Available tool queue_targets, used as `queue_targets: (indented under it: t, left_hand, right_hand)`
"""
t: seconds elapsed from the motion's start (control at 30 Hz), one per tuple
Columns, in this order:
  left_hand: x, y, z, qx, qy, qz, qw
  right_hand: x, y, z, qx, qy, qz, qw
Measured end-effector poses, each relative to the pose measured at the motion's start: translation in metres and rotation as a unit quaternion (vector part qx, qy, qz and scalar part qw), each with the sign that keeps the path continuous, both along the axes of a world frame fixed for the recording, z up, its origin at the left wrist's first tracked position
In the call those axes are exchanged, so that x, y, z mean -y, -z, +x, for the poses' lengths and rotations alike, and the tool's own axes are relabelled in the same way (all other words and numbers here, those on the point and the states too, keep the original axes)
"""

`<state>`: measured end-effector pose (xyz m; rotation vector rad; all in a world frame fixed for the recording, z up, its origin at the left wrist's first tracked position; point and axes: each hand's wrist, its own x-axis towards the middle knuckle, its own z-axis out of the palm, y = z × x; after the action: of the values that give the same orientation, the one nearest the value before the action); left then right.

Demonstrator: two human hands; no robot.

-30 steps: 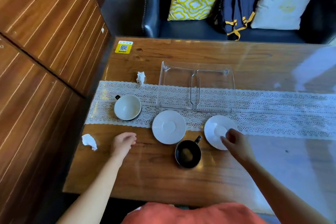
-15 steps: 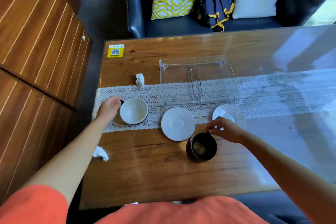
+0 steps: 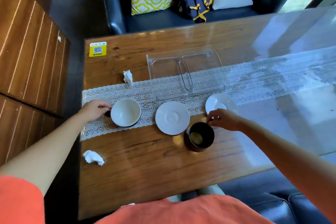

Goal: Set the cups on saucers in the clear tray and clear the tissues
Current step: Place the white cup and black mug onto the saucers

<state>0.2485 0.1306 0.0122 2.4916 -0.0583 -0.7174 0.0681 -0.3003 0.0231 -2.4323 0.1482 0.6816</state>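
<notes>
A white-lined cup (image 3: 125, 112) stands on the lace runner at the left; my left hand (image 3: 94, 109) pinches its dark handle. A black cup (image 3: 200, 136) with a little liquid sits on the bare wood, and my right hand (image 3: 224, 119) grips its handle. Two white saucers lie on the table, one (image 3: 172, 118) between the cups, one (image 3: 221, 104) partly behind my right hand. The clear two-compartment tray (image 3: 187, 72) stands behind them with nothing in it. One crumpled tissue (image 3: 128, 76) lies left of the tray, another (image 3: 93, 157) near the table's left front edge.
A white lace runner (image 3: 263, 82) crosses the glass-topped wooden table (image 3: 145, 165). A yellow QR sticker (image 3: 97, 49) marks the far left corner. A dark sofa with cushions and a bag stands beyond the table. Wood panelling runs along the left.
My left hand moved from the table's front up to the white-lined cup's handle. My right hand left the right saucer and took the black cup's handle. The camera shifted left.
</notes>
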Motion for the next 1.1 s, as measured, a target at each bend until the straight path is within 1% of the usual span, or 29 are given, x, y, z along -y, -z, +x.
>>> queue_targets:
  t: [0.07, 0.17, 0.23, 0.3, 0.47, 0.53, 0.63, 0.8, 0.93, 1.0, 1.1]
  left_hand:
    - [-0.008, 0.005, -0.012, -0.012, -0.006, -0.005, 1.000]
    - [-0.014, 0.011, -0.034, -0.072, -0.072, -0.083, 0.991]
    - [-0.016, 0.014, -0.047, -0.088, -0.089, -0.103, 0.987]
    - [-0.016, 0.017, -0.059, -0.095, -0.093, -0.108, 0.985]
    - [-0.010, 0.016, -0.089, -0.141, -0.075, -0.134, 0.978]
    - [-0.006, 0.016, -0.102, -0.145, -0.081, -0.155, 0.974]
    - [0.001, 0.019, -0.119, -0.144, -0.090, -0.183, 0.968]
    - [0.017, 0.028, -0.145, -0.135, -0.131, -0.250, 0.950]
    - [0.031, 0.035, -0.161, -0.117, -0.213, -0.311, 0.919]
    - [0.036, 0.036, -0.165, -0.109, -0.235, -0.326, 0.909]
    - [0.040, 0.036, -0.168, -0.091, -0.233, -0.321, 0.913]
  right_hand:
    - [0.004, 0.005, -0.007, -0.017, 0.043, 0.009, 0.999]
    - [0.008, 0.009, -0.014, -0.035, 0.101, 0.029, 0.994]
    - [0.009, 0.010, -0.017, -0.052, 0.120, 0.024, 0.991]
    - [0.011, 0.009, -0.020, -0.075, 0.133, 0.017, 0.988]
    - [0.014, -0.001, -0.037, -0.154, 0.165, 0.037, 0.974]
    - [0.012, -0.006, -0.048, -0.183, 0.174, 0.060, 0.966]
    - [0.007, -0.010, -0.071, -0.205, 0.201, 0.120, 0.950]
    - [-0.002, -0.001, -0.107, -0.198, 0.269, 0.276, 0.901]
    - [-0.012, 0.016, -0.123, -0.141, 0.337, 0.330, 0.870]
    - [-0.015, 0.020, -0.127, -0.111, 0.346, 0.329, 0.872]
    - [-0.014, 0.019, -0.128, -0.091, 0.329, 0.295, 0.892]
